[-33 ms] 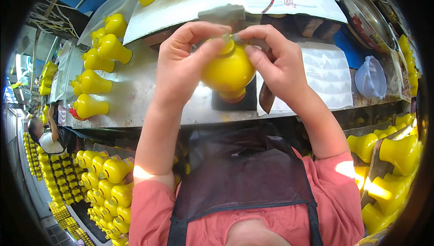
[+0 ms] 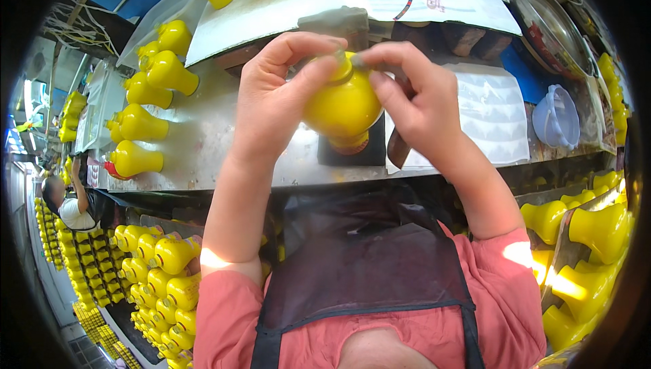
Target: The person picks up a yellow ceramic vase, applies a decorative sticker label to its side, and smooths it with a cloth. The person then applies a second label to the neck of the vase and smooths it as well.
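A glossy yellow bottle (image 2: 341, 106) with a round shoulder and narrow neck stands in front of me on a dark square pad (image 2: 351, 155). My left hand (image 2: 279, 88) is closed at the left of its neck, thumb and forefinger pinching near the mouth. From the other side my right hand (image 2: 422, 98) has thumb and bent fingers closed about the neck; its fingertips are slightly blurred. Below the right palm pokes a brown, flat, blade-like piece (image 2: 399, 153); whether the hand grips it is hidden. Something small and greyish between the fingertips cannot be made out.
Several yellow bottles (image 2: 139, 123) stand along the metal table's (image 2: 224, 155) left side. A sheet of clear labels (image 2: 491, 115) and a pale blue basket (image 2: 556, 117) are at right. Bottle racks (image 2: 163, 274) flank me. A person (image 2: 71, 210) works far left.
My right hand has shifted very slightly at the bottle's neck, its fingers a little lower. My left hand and the bottle look the same.
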A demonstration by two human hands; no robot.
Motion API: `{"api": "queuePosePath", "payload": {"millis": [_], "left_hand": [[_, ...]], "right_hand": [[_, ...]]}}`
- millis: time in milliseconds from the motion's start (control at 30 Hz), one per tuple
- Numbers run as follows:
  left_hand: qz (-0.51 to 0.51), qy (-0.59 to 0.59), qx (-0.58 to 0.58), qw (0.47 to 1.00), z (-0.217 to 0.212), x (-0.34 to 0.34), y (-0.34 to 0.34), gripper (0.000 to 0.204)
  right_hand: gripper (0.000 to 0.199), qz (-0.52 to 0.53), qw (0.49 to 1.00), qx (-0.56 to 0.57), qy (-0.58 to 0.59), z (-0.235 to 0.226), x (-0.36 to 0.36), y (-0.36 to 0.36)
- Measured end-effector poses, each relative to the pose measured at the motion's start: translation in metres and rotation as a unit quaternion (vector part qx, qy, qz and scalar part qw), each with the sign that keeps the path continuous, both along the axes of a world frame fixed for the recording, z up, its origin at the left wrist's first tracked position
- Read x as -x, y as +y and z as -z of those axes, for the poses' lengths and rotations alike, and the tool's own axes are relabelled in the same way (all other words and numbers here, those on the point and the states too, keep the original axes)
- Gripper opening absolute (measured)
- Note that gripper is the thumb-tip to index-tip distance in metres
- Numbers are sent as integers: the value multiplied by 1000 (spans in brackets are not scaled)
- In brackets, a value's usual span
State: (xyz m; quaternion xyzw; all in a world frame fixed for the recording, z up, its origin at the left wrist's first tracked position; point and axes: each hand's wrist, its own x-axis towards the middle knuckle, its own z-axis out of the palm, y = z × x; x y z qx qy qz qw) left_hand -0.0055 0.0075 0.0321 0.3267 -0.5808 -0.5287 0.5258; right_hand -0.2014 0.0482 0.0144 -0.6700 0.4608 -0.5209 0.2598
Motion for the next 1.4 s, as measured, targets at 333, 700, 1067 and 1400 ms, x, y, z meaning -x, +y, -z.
{"api": "queuePosePath", "payload": {"millis": [333,700,1067,1400], "left_hand": [[-27,-110,29,993,-10,-7,-1,19],[-56,-124,60,989,-7,-6,7,14],[-46,-61,54,996,0,-10,12,16],[-33,-72,58,995,2,-13,12,16]], "right_hand": [[24,-16,997,58,47,0,-3,4],[29,-48,970,197,136,1,-17,13],[28,-51,981,156,108,0,-9,12],[18,-46,999,-9,-23,-2,-6,9]]}}
